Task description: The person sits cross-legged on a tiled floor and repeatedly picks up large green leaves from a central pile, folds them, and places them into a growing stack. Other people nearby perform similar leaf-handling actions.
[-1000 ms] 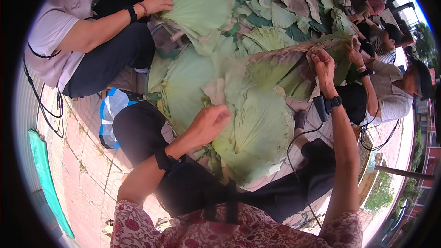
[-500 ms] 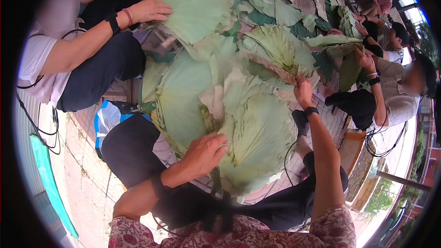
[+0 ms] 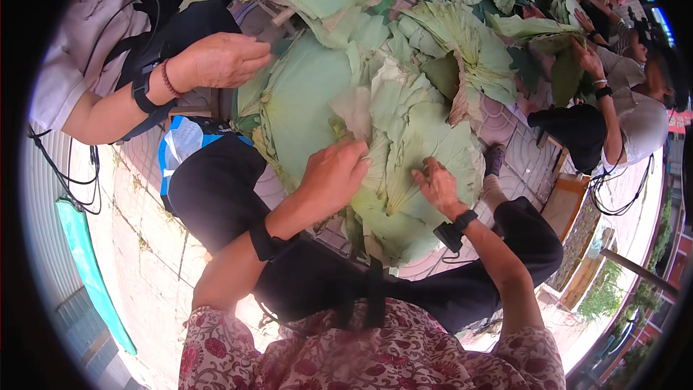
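Large pale green lotus leaves, wilted and browning at the edges, lie piled before me. My left hand (image 3: 333,172) is closed at the left side of the front lotus leaf (image 3: 426,146), its fingertips pinching the folded leaf edge. Over the right half of that same leaf is my right hand (image 3: 439,189), fingers apart and a little bent, holding nothing; whether it touches the surface I cannot tell. Another broad leaf (image 3: 307,105) spreads to the left. Farther off on the right, a ribbed leaf (image 3: 465,50) with a curled brown edge rests on the pile.
At the left, a co-worker's hand (image 3: 224,61) hovers near the leaves. On the right, another co-worker's hand (image 3: 588,58) holds a folded leaf (image 3: 538,27). A blue and white bag (image 3: 180,146) stands beside my left knee. Wooden boards (image 3: 563,206) lie at the right.
My right hand has let go of the ribbed leaf's edge and come back over the front leaf. The left co-worker's hand has left its leaf. The whole view has shifted slightly.
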A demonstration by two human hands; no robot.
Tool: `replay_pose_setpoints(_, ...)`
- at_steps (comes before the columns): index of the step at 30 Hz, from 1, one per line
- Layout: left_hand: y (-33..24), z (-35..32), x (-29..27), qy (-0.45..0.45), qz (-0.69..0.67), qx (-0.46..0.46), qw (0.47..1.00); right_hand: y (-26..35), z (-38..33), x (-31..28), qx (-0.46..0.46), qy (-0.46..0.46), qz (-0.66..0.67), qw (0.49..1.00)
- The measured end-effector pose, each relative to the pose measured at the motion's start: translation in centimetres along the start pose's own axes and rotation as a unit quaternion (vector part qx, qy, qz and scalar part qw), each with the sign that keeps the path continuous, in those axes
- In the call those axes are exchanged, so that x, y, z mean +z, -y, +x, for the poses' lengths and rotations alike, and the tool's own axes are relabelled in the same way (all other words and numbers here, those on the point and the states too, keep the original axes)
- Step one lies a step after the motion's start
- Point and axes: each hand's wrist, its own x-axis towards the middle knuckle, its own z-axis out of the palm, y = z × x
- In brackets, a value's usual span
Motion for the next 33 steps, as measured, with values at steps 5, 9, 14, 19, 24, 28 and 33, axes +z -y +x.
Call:
replay_pose_setpoints(5,0.7,-0.2,0.2,-0.014,0.020,0.011,1.000,4.1,-4.8,6.2,-0.016,-0.010,-0.044,0.999)
replay_pose_setpoints(9,1.5,-0.4,0.6,-0.014,0.022,0.019,0.999,2.3,-5.0,6.8,-0.078,-0.094,0.001,0.993)
replay_pose_setpoints(14,2.5,-0.9,1.9,-0.003,0.033,0.041,0.999,-1.6,-4.6,-1.9,0.043,0.045,0.413,0.909)
replay_pose_setpoints(19,2.6,-0.8,3.3,0.044,0.071,0.061,0.995,-2.1,-6.1,-9.2,0.043,-0.123,0.421,0.898)
replay_pose_setpoints(24,0.3,-0.4,4.0,0.153,-0.096,-0.017,0.983,4.3,-8.7,-11.7,-0.035,-0.242,0.108,0.964)
replay_pose_setpoints(28,0.0,-1.4,6.6,0.147,-0.395,-0.178,0.889,12.6,-11.0,-6.1,-0.150,-0.076,0.121,0.978)
replay_pose_setpoints(33,3.2,-1.2,6.5,0.037,-0.396,-0.271,0.876,9.6,-8.6,-2.6,-0.057,0.065,0.380,0.921)
